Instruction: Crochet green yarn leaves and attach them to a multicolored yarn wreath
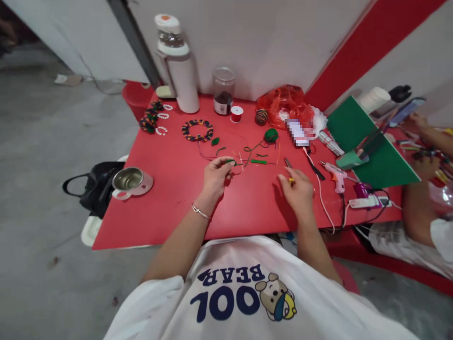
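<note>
My left hand is closed, pinching a small green crocheted piece between thumb and fingertips. A green yarn tail trails from it to the right. My right hand is curled around what looks like small scissors, dark tips pointing away and a bit of yellow showing at the fingers. Between the hands lies a crochet hook with a green handle. Behind it sits a green yarn ball. A green leaf-shaped piece and a multicoloured crocheted ring lie farther back on the left.
On the red table stand a metal mug, a white flask, a jar and a red thread spool. To the right are a phone, a pink glue gun, cables and a green board; another person's arm shows beyond.
</note>
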The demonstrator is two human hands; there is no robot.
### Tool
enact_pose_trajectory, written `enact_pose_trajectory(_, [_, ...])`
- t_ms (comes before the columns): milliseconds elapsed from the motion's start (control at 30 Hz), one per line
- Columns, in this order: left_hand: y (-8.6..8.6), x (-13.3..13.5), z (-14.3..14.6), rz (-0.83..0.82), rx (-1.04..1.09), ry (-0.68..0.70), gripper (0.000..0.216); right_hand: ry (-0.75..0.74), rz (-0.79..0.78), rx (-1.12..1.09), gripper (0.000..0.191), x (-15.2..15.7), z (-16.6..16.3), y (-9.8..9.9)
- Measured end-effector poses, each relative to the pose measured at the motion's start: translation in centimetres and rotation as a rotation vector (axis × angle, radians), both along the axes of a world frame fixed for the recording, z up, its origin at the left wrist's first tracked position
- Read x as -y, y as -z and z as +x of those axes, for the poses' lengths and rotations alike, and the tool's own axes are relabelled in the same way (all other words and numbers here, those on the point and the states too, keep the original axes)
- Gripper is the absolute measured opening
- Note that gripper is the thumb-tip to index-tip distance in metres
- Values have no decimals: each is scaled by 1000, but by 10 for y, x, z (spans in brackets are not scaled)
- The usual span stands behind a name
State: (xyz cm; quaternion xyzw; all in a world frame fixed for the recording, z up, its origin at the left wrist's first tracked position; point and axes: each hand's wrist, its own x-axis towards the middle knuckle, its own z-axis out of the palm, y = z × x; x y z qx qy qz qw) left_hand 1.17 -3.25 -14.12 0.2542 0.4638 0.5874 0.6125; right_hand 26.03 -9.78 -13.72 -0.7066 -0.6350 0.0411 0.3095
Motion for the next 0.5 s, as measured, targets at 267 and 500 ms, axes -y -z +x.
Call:
enact_pose_trajectory(267, [12,-3,3,122,-308,-39,26,-435,-181,-736,22,-79,-103,20])
enact_pose_trajectory(500, [21,-14,-5,132,-330,-178,21,-616,-196,-825,15,-108,-113,26])
